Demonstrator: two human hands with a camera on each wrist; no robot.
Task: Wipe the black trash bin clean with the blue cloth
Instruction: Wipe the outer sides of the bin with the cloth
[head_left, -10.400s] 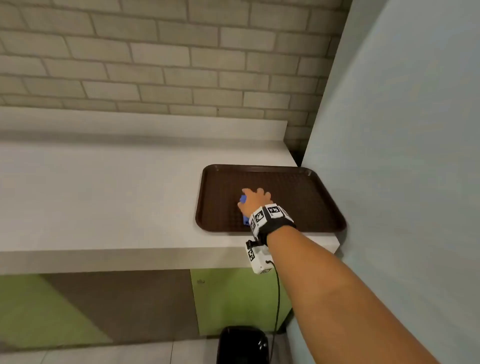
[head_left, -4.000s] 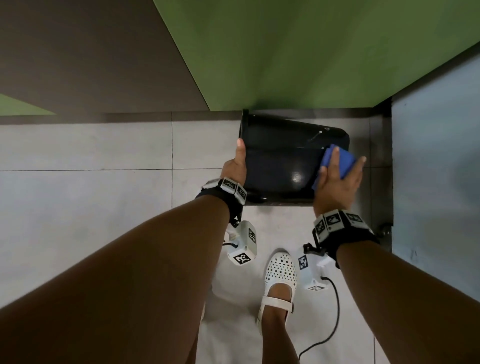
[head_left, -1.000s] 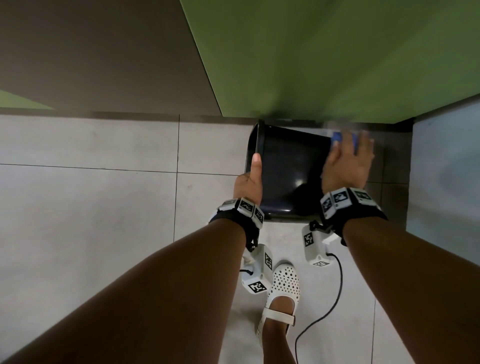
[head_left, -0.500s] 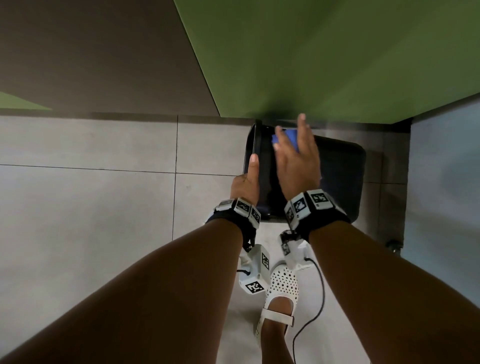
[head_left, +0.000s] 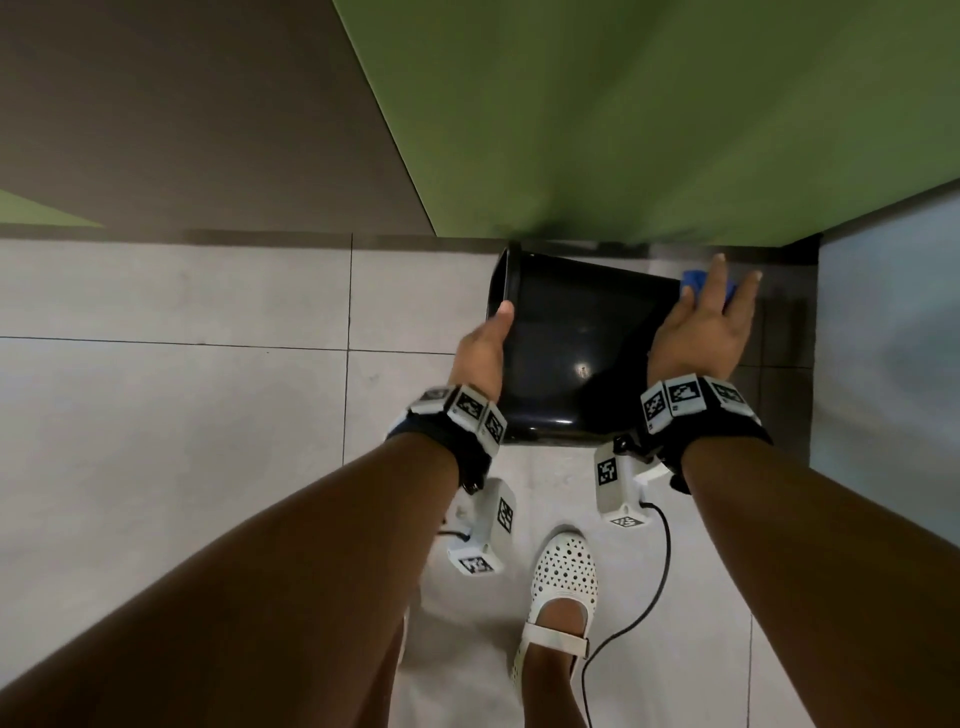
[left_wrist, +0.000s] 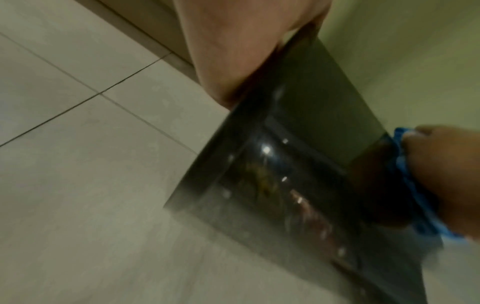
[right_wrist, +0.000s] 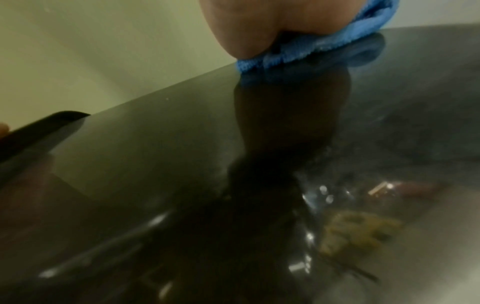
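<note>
1. Fingers (head_left: 719, 280) of the right hand (head_left: 698, 332) lie straight and spread, pressing the blue microfibre cloth (head_left: 693, 283) onto the glossy black plastic trash bin (head_left: 571, 353).
2. Half a second ago that hand wiped near the left rim; now it covers the far right corner, so the top looks mostly wiped.
3. Left hand (head_left: 480, 353) grips the bin's left rim, thumb on top, bin against the green cabinet panel (head_left: 649, 114).
</note>
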